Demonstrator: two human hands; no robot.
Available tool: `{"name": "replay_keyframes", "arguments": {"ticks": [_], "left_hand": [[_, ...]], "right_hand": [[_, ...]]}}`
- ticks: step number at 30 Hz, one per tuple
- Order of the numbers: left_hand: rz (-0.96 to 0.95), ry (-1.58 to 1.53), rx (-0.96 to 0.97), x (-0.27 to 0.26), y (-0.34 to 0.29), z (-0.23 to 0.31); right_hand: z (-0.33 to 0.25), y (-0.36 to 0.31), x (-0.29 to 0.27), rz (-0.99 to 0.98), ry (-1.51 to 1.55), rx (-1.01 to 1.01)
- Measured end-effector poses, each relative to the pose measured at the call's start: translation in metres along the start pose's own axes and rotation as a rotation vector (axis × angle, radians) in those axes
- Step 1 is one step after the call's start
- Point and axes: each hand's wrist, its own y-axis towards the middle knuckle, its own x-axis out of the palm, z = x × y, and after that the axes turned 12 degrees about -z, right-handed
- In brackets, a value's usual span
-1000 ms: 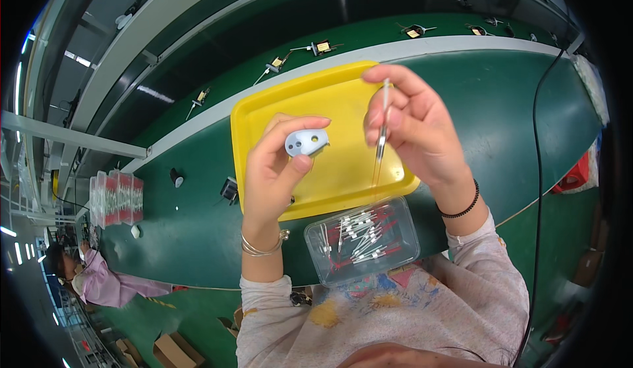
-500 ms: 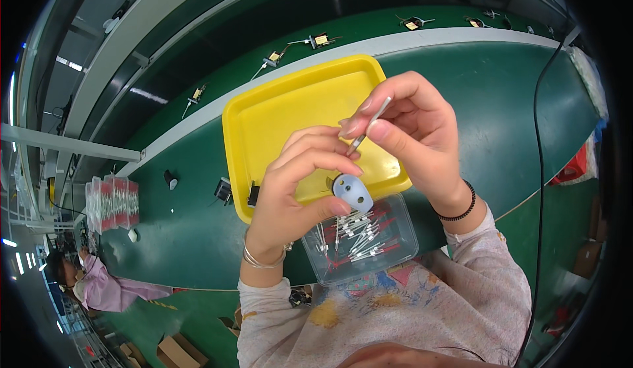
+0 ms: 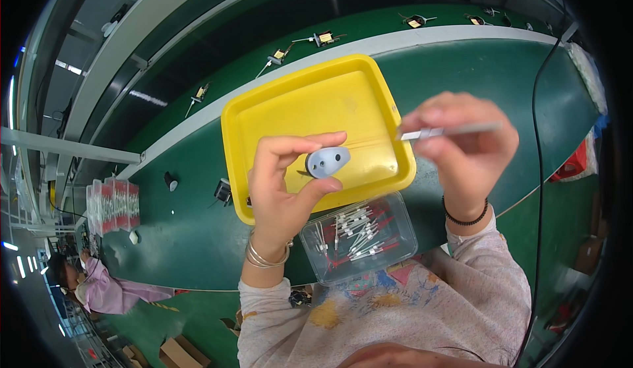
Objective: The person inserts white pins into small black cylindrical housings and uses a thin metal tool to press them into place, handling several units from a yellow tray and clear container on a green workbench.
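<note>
Above the floor (image 3: pixel 198 318), the green bench (image 3: pixel 478 84) is carrying a yellow tray (image 3: pixel 303 114) and clear box (image 3: pixel 407 219). My left grip (image 3: pixel 280 186), blocking some tray, is pinching a pale shell (image 3: pixel 331 162) over it; my right grip (image 3: pixel 473 153), a rod (image 3: pixel 465 129).

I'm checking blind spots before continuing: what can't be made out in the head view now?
- Pale blue housing: back hidden, turned away from the head camera.
- Slim white part in the right hand: head view, blurred; its fine detail is lost.
- Dark object in the yellow tray: head view, mostly behind the left hand.
- Far assemblies: head view, too small for detail.
</note>
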Motion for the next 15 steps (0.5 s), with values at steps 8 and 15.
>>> {"name": "replay_keyframes", "arguments": {"ticks": [8,15], "left_hand": [[-0.067,0.307,0.280,-0.003,0.003,-0.005],[-0.101,0.304,0.287,-0.002,0.001,-0.005]], "right_hand": [[-0.019,-0.001,0.000,-0.244,-0.238,-0.076],[-0.018,-0.002,0.000,-0.229,-0.209,0.003]]}}
